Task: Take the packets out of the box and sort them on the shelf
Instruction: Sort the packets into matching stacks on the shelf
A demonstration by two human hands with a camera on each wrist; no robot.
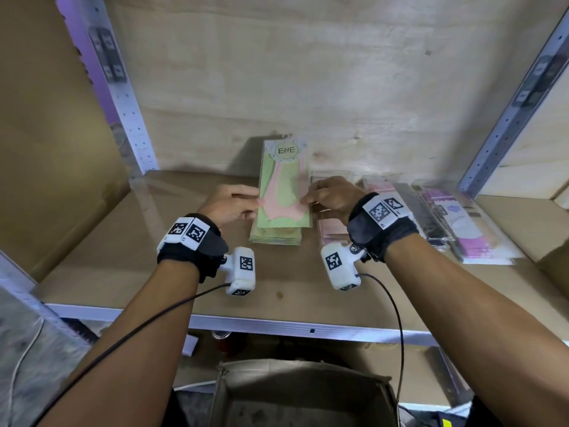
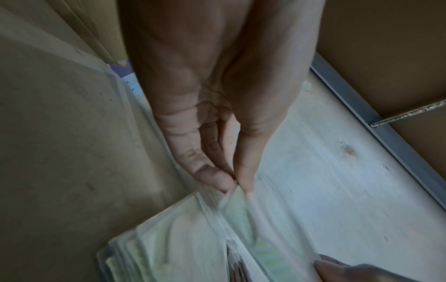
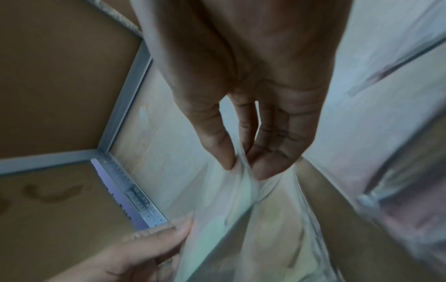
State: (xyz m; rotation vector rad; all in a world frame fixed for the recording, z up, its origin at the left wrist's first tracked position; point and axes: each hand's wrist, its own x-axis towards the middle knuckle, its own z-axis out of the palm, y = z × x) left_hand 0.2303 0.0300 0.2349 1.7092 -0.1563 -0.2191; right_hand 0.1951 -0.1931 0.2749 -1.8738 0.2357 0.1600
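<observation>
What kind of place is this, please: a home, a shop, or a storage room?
Probably a stockroom or shop storage. A metal rack upright with punched holes carries a board shelf, sealed retail packets lie sorted in stacks, and a cardboard box stands below.

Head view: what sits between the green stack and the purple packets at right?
In the head view, a pink packet pile, partly behind the right hand, then dark packets.

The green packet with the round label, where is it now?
In the head view the green packet is mid-shelf, pinched between left hand and right hand, over the green stack.
</observation>
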